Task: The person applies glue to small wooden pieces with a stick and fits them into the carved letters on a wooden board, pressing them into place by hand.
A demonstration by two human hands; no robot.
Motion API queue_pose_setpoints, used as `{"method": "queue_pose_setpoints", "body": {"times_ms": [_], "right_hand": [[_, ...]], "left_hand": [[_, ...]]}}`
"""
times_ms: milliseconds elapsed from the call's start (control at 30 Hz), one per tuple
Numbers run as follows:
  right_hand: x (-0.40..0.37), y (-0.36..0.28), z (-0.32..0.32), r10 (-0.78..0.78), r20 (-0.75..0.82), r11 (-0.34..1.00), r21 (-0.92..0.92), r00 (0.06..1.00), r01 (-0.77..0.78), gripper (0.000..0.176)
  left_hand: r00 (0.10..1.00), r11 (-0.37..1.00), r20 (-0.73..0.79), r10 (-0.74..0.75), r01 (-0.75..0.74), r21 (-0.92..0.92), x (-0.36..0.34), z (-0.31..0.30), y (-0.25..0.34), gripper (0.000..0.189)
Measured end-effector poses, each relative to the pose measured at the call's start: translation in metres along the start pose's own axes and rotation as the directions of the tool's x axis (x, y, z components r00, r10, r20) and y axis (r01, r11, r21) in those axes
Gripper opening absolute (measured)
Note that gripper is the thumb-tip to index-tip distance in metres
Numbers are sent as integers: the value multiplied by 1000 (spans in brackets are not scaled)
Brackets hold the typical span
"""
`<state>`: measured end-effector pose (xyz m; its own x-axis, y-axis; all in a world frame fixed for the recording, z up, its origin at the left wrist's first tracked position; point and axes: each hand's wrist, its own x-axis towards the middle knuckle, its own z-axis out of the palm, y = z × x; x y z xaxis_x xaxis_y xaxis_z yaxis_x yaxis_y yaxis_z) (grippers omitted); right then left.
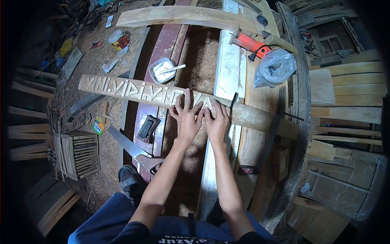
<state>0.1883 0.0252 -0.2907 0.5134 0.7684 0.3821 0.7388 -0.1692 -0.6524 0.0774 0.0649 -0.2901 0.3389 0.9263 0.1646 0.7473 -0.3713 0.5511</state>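
A long wooden board (260,117) lies crosswise over the planks, with raised pale wooden letters (126,88) along its face. My left hand (187,120) rests on the board with its fingers spread, the longest one reaching over the letters toward the upper edge. Close beside it, my right hand (218,122) has its thumb and fingertips bent around a pale wooden letter (207,102) near the end of the row. The fingertips partly hide the letters beneath them. Above the board stands a plastic tub (156,75) of white paste, a flat stick (175,69) lying across it.
A handsaw (124,142) and a black block-shaped tool (148,129) lie near my left forearm. At the upper right are a red power tool (250,44) and a clear plastic bag (275,67). A curved plank (183,15) lies at the back. Gaps separate the supporting planks.
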Motion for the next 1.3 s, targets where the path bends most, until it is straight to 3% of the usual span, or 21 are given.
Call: {"method": "queue_pose_setpoints", "body": {"times_ms": [1300], "right_hand": [[5,0,-2,17,75,1000,21,997,-18,34]], "left_hand": [[999,1000,31,-25,24,12,1,0,0,33]]}}
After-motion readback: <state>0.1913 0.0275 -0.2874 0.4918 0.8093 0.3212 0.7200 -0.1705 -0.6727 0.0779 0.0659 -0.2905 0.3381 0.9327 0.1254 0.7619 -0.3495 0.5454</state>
